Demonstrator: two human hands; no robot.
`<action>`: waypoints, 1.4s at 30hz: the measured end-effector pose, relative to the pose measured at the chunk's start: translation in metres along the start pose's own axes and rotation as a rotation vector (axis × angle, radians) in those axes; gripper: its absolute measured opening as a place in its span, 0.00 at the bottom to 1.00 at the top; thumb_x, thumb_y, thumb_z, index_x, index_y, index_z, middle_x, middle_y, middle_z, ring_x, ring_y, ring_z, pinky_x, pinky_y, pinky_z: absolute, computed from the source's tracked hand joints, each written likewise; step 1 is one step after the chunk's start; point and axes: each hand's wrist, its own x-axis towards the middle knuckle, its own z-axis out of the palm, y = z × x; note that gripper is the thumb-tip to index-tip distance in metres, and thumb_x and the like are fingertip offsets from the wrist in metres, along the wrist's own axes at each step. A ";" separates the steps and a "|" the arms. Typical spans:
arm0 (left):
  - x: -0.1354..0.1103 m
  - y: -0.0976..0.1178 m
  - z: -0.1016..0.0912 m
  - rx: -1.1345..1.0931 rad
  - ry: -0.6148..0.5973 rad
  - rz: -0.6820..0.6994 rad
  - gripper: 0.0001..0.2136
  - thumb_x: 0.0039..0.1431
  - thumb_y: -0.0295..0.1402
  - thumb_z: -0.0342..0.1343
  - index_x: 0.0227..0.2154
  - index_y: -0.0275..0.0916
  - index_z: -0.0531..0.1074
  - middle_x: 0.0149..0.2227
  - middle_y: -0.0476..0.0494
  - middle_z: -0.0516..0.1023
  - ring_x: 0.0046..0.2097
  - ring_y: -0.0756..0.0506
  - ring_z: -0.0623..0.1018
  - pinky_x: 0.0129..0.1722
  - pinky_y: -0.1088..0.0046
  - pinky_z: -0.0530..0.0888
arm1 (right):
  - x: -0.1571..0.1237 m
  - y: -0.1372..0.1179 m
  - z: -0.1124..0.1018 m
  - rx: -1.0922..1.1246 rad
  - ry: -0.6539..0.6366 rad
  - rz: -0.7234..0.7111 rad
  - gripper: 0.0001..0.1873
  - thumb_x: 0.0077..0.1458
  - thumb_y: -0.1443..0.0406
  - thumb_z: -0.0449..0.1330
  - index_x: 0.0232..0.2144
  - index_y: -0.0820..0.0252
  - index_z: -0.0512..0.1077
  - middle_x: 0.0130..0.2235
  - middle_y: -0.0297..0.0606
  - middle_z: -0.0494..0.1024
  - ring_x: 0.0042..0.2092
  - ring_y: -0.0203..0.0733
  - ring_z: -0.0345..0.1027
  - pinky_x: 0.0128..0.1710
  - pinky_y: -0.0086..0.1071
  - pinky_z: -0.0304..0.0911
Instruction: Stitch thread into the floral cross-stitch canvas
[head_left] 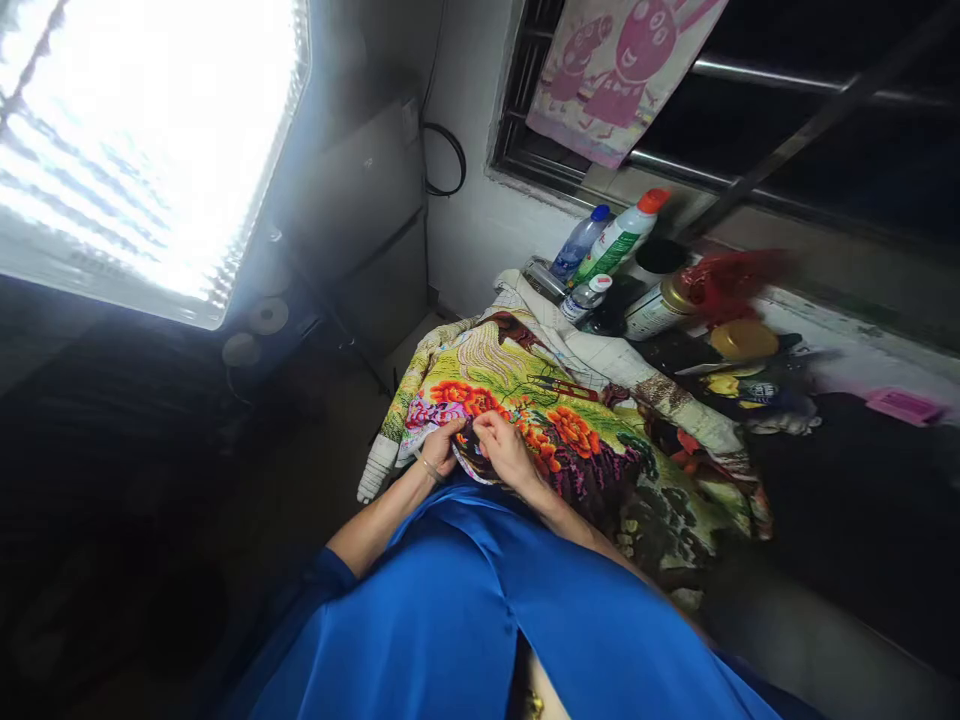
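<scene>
A large cross-stitch cloth with orange flowers, green ground and dark purple areas lies spread before me. My left hand, a pale bangle at its wrist, is closed on the cloth's near edge, thumb on top. Just right of it, my right hand is held in a pinch over the dark part of the cloth. Whatever sits between those fingertips is too small to make out. Beyond my right hand, a red-handled cutting tool rests on the cloth, with dark thread near its tip.
A bright lamp panel fills the upper left. Along the window side stand a blue-capped bottle, a green-and-white bottle, a small white-capped bottle and a tin. A pink case lies far right. The cloth's rolled edge borders them.
</scene>
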 end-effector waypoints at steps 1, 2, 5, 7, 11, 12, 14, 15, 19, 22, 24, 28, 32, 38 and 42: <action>0.000 0.000 0.001 -0.014 0.001 -0.026 0.06 0.39 0.24 0.63 0.18 0.36 0.70 0.23 0.43 0.77 0.40 0.39 0.77 0.46 0.64 0.71 | 0.003 0.004 -0.003 -0.024 0.033 0.021 0.08 0.51 0.65 0.50 0.29 0.59 0.68 0.15 0.26 0.65 0.19 0.34 0.60 0.23 0.27 0.56; 0.000 0.000 0.001 -0.029 0.001 -0.050 0.06 0.38 0.24 0.63 0.19 0.35 0.70 0.23 0.43 0.77 0.40 0.40 0.78 0.46 0.64 0.72 | 0.006 0.008 -0.005 -0.039 0.042 0.033 0.09 0.50 0.66 0.50 0.29 0.60 0.70 0.16 0.28 0.66 0.20 0.35 0.62 0.24 0.27 0.57; 0.000 0.001 0.001 -0.059 0.002 -0.079 0.06 0.38 0.24 0.63 0.20 0.35 0.71 0.23 0.43 0.78 0.40 0.40 0.79 0.47 0.63 0.72 | 0.010 0.011 -0.010 -0.061 0.009 0.035 0.12 0.49 0.65 0.51 0.29 0.61 0.74 0.16 0.30 0.69 0.21 0.37 0.64 0.25 0.29 0.59; 0.000 0.002 0.001 -0.063 0.001 -0.082 0.06 0.38 0.23 0.63 0.19 0.35 0.71 0.23 0.43 0.78 0.40 0.40 0.79 0.47 0.64 0.72 | 0.011 0.010 -0.010 -0.084 -0.002 0.023 0.13 0.49 0.64 0.51 0.28 0.60 0.75 0.16 0.31 0.69 0.21 0.37 0.64 0.24 0.29 0.58; -0.001 0.002 0.002 -0.070 0.003 -0.081 0.07 0.39 0.23 0.63 0.17 0.36 0.70 0.23 0.44 0.78 0.39 0.40 0.79 0.47 0.65 0.72 | 0.011 0.008 -0.008 -0.130 0.003 0.003 0.13 0.49 0.65 0.52 0.26 0.60 0.77 0.15 0.32 0.70 0.21 0.37 0.65 0.23 0.28 0.57; -0.001 0.003 0.002 -0.072 0.005 -0.080 0.07 0.39 0.22 0.63 0.17 0.36 0.70 0.22 0.44 0.78 0.39 0.41 0.79 0.47 0.65 0.72 | 0.012 0.008 -0.008 -0.140 0.004 -0.001 0.13 0.49 0.65 0.52 0.26 0.60 0.77 0.15 0.32 0.70 0.21 0.37 0.65 0.23 0.28 0.57; -0.002 0.003 0.002 -0.076 0.010 -0.079 0.07 0.39 0.22 0.63 0.17 0.36 0.70 0.21 0.45 0.77 0.38 0.41 0.80 0.47 0.66 0.72 | 0.013 0.008 -0.007 -0.163 0.005 -0.004 0.14 0.50 0.65 0.51 0.25 0.60 0.77 0.15 0.32 0.71 0.20 0.36 0.64 0.24 0.27 0.57; -0.002 0.003 0.002 -0.076 0.013 -0.079 0.07 0.39 0.22 0.63 0.17 0.36 0.70 0.20 0.45 0.77 0.37 0.41 0.80 0.47 0.66 0.72 | 0.013 0.008 -0.007 -0.176 0.005 -0.003 0.14 0.50 0.66 0.51 0.24 0.60 0.77 0.15 0.32 0.71 0.20 0.36 0.64 0.24 0.27 0.57; -0.002 0.004 0.002 -0.070 0.019 -0.086 0.07 0.39 0.22 0.63 0.18 0.36 0.70 0.21 0.45 0.77 0.36 0.42 0.80 0.46 0.66 0.72 | 0.014 0.005 -0.007 -0.233 -0.002 0.001 0.14 0.50 0.67 0.50 0.23 0.60 0.76 0.15 0.32 0.71 0.19 0.35 0.63 0.24 0.26 0.56; -0.003 0.004 0.003 -0.074 0.020 -0.083 0.07 0.39 0.22 0.62 0.17 0.36 0.70 0.20 0.46 0.77 0.36 0.42 0.80 0.46 0.66 0.72 | 0.015 0.002 -0.006 -0.305 0.006 -0.008 0.14 0.50 0.68 0.50 0.22 0.60 0.75 0.15 0.33 0.71 0.18 0.34 0.62 0.23 0.27 0.54; -0.003 0.004 0.004 -0.082 0.026 -0.079 0.07 0.39 0.21 0.62 0.17 0.36 0.70 0.18 0.46 0.76 0.36 0.42 0.80 0.46 0.67 0.72 | 0.015 0.001 -0.005 -0.369 0.030 -0.015 0.13 0.49 0.68 0.51 0.21 0.60 0.75 0.16 0.34 0.72 0.19 0.35 0.63 0.23 0.27 0.54; -0.004 0.005 0.005 -0.094 0.044 -0.074 0.07 0.40 0.20 0.61 0.17 0.36 0.70 0.16 0.48 0.74 0.36 0.43 0.79 0.46 0.68 0.72 | 0.016 0.001 0.002 -0.420 0.107 -0.011 0.12 0.49 0.68 0.52 0.21 0.59 0.73 0.18 0.36 0.74 0.22 0.37 0.66 0.24 0.28 0.54; -0.004 0.005 0.006 -0.097 0.039 -0.086 0.06 0.41 0.22 0.61 0.19 0.36 0.70 0.18 0.47 0.75 0.36 0.42 0.79 0.44 0.67 0.73 | 0.013 0.009 0.010 -0.213 0.101 0.046 0.11 0.50 0.66 0.50 0.25 0.59 0.73 0.17 0.33 0.72 0.18 0.35 0.64 0.22 0.27 0.56; -0.001 0.004 0.008 -0.089 0.056 -0.101 0.06 0.41 0.25 0.62 0.20 0.37 0.69 0.22 0.45 0.78 0.36 0.42 0.79 0.43 0.67 0.74 | 0.011 0.024 0.012 0.070 0.140 0.104 0.08 0.44 0.62 0.56 0.25 0.59 0.73 0.21 0.35 0.76 0.21 0.37 0.67 0.20 0.28 0.60; -0.002 0.005 0.011 -0.075 0.052 -0.106 0.08 0.38 0.25 0.63 0.19 0.38 0.68 0.22 0.46 0.77 0.37 0.42 0.79 0.44 0.67 0.73 | 0.013 0.031 0.014 0.095 0.144 0.139 0.07 0.42 0.62 0.57 0.23 0.60 0.73 0.19 0.34 0.74 0.20 0.37 0.66 0.18 0.27 0.59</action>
